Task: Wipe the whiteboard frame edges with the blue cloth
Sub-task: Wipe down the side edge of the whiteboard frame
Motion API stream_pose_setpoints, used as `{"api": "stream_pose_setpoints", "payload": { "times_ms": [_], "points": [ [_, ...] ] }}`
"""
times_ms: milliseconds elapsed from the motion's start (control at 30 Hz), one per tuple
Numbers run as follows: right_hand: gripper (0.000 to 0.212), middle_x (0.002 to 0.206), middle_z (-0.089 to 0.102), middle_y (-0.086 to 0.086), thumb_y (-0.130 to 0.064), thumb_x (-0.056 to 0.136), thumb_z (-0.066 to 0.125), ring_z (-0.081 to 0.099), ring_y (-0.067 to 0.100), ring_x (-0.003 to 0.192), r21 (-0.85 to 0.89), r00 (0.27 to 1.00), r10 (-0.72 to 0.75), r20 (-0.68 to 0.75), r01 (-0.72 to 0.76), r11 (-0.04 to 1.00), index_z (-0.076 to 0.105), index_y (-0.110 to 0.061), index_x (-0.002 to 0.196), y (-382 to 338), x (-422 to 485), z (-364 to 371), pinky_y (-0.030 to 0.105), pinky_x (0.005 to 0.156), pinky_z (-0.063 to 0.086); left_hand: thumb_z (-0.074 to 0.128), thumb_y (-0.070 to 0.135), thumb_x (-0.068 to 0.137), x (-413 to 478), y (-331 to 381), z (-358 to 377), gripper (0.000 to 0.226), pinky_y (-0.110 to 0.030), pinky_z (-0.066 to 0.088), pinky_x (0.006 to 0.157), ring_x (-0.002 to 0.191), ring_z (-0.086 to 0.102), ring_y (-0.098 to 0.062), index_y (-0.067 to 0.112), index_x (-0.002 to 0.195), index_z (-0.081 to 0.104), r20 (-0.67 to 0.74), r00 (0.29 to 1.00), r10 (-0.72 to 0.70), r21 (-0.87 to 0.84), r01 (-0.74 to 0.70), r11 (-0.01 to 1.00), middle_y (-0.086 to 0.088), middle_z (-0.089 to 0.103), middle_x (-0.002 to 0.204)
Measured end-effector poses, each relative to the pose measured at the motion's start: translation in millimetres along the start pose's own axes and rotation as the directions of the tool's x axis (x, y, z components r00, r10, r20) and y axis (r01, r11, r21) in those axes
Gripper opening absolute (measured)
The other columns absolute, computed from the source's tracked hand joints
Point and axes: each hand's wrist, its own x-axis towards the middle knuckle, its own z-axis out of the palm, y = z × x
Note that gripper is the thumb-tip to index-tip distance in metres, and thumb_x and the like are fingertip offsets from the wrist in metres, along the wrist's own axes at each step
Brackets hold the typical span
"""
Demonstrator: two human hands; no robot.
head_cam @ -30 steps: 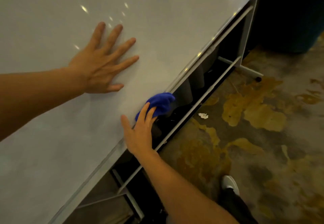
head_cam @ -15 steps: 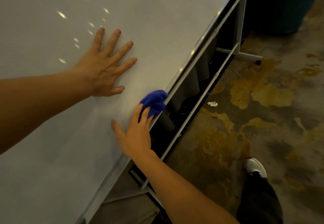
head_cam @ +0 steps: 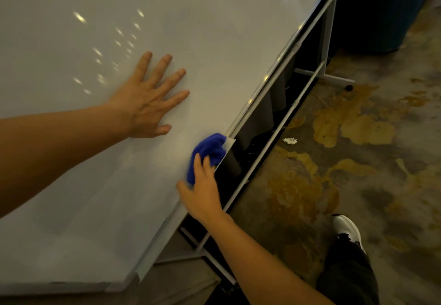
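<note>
A large whiteboard (head_cam: 214, 30) fills the upper left of the head view, its metal bottom frame edge (head_cam: 269, 85) running diagonally from top right to bottom left. My left hand (head_cam: 148, 99) lies flat on the board, fingers spread, holding nothing. My right hand (head_cam: 202, 192) presses a bunched blue cloth (head_cam: 210, 149) against the frame edge, at the near end of the marker tray. The cloth's lower part is hidden under my fingers.
The board's white stand rail (head_cam: 281, 123) and foot with a caster (head_cam: 349, 87) run below the edge. A stained floor (head_cam: 358, 161) lies to the right, with a paper scrap (head_cam: 290, 140). My shoe (head_cam: 346, 228) is at bottom right. A dark container (head_cam: 381, 6) stands top right.
My right hand has slid the blue cloth along the bottom frame edge toward the board's near lower corner, which has come into view. My left hand stays flat on the board.
</note>
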Motion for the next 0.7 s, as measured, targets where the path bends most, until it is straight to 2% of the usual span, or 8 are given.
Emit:
{"api": "stream_pose_setpoints", "payload": {
  "times_ms": [133, 200, 300, 400, 467, 533, 600, 700],
  "points": [
    [0.091, 0.165, -0.012, 0.005, -0.035, 0.093, 0.061, 0.002, 0.029, 0.151, 0.031, 0.995, 0.052, -0.089, -0.049, 0.998, -0.003, -0.02, 0.157, -11, 26, -13, 0.039, 0.12, 0.018, 0.013, 0.077, 0.081, -11, 4, 4, 0.093, -0.07, -0.008, 0.115, 0.146, -0.018, -0.052, 0.026, 0.154, -0.013, -0.004, 1.0, -0.009, 0.017, 0.01, 1.0, -0.019, -0.017, 0.163],
    [0.097, 0.164, -0.016, 0.008, -0.037, 0.092, 0.062, 0.0, 0.03, 0.151, 0.052, 0.996, 0.083, -0.017, -0.082, 0.995, -0.008, -0.019, 0.155, -15, 6, 11, 0.039, 0.12, 0.017, 0.013, 0.079, 0.08, -19, 9, 4, 0.095, -0.071, -0.005, 0.114, 0.145, -0.019, -0.053, 0.026, 0.154, -0.014, 0.015, 1.0, -0.018, 0.001, 0.018, 1.0, -0.02, -0.018, 0.163],
    [0.108, 0.162, -0.024, 0.004, -0.037, 0.087, 0.067, -0.005, 0.027, 0.151, 0.115, 0.975, 0.113, 0.19, -0.137, 0.984, -0.017, -0.022, 0.153, -20, -44, 56, 0.036, 0.118, 0.015, 0.013, 0.078, 0.082, -31, 18, 8, 0.094, -0.071, -0.003, 0.114, 0.144, -0.021, -0.054, 0.026, 0.154, -0.015, 0.028, 0.999, -0.017, -0.031, 0.018, 0.999, -0.02, -0.021, 0.162],
    [0.105, 0.162, -0.023, 0.006, -0.037, 0.087, 0.067, -0.001, 0.028, 0.151, 0.152, 0.953, 0.229, 0.199, -0.261, 0.953, -0.011, -0.018, 0.155, -31, -30, 48, 0.038, 0.12, 0.015, 0.012, 0.077, 0.083, -49, 16, 11, 0.092, -0.071, -0.003, 0.114, 0.144, -0.022, -0.053, 0.026, 0.154, -0.015, 0.02, 1.0, -0.017, -0.045, 0.018, 0.999, -0.021, -0.022, 0.162],
    [0.098, 0.163, -0.019, 0.009, -0.034, 0.09, 0.064, 0.004, 0.029, 0.151, 0.102, 0.955, 0.274, 0.116, -0.285, 0.953, -0.007, -0.013, 0.155, -36, -7, 25, 0.038, 0.119, 0.016, 0.013, 0.077, 0.083, -66, 18, 12, 0.091, -0.071, 0.0, 0.114, 0.145, -0.02, -0.053, 0.026, 0.155, -0.013, 0.036, 0.998, -0.043, -0.064, 0.045, 0.997, -0.02, -0.02, 0.162],
    [0.096, 0.163, -0.02, 0.01, -0.031, 0.092, 0.063, 0.006, 0.029, 0.151, 0.021, 0.966, 0.245, 0.085, -0.248, 0.969, -0.008, -0.012, 0.155, -36, 2, 13, 0.037, 0.119, 0.018, 0.017, 0.076, 0.084, -89, 22, 13, 0.09, -0.072, 0.002, 0.114, 0.146, -0.017, -0.053, 0.027, 0.156, -0.008, 0.069, 0.994, -0.083, -0.095, 0.089, 0.992, -0.02, -0.017, 0.163],
    [0.099, 0.162, -0.023, 0.011, -0.028, 0.092, 0.063, 0.004, 0.029, 0.151, -0.064, 0.97, 0.203, 0.133, -0.196, 0.978, -0.012, -0.013, 0.155, -36, -13, 20, 0.034, 0.117, 0.017, 0.025, 0.073, 0.085, -112, 31, 13, 0.09, -0.073, 0.003, 0.113, 0.146, -0.015, -0.053, 0.027, 0.157, -0.003, 0.1, 0.986, -0.133, -0.161, 0.148, 0.976, -0.02, -0.015, 0.164],
    [0.101, 0.161, -0.026, 0.014, -0.026, 0.092, 0.064, 0.005, 0.031, 0.15, -0.139, 0.917, 0.206, 0.341, -0.168, 0.976, -0.015, -0.014, 0.154, -30, -55, 42, 0.03, 0.115, 0.018, 0.035, 0.07, 0.086, -146, 48, 12, 0.09, -0.075, 0.001, 0.112, 0.146, -0.017, -0.052, 0.026, 0.157, -0.001, 0.168, 0.964, -0.205, -0.249, 0.243, 0.938, -0.019, -0.018, 0.163]
  ]
}}
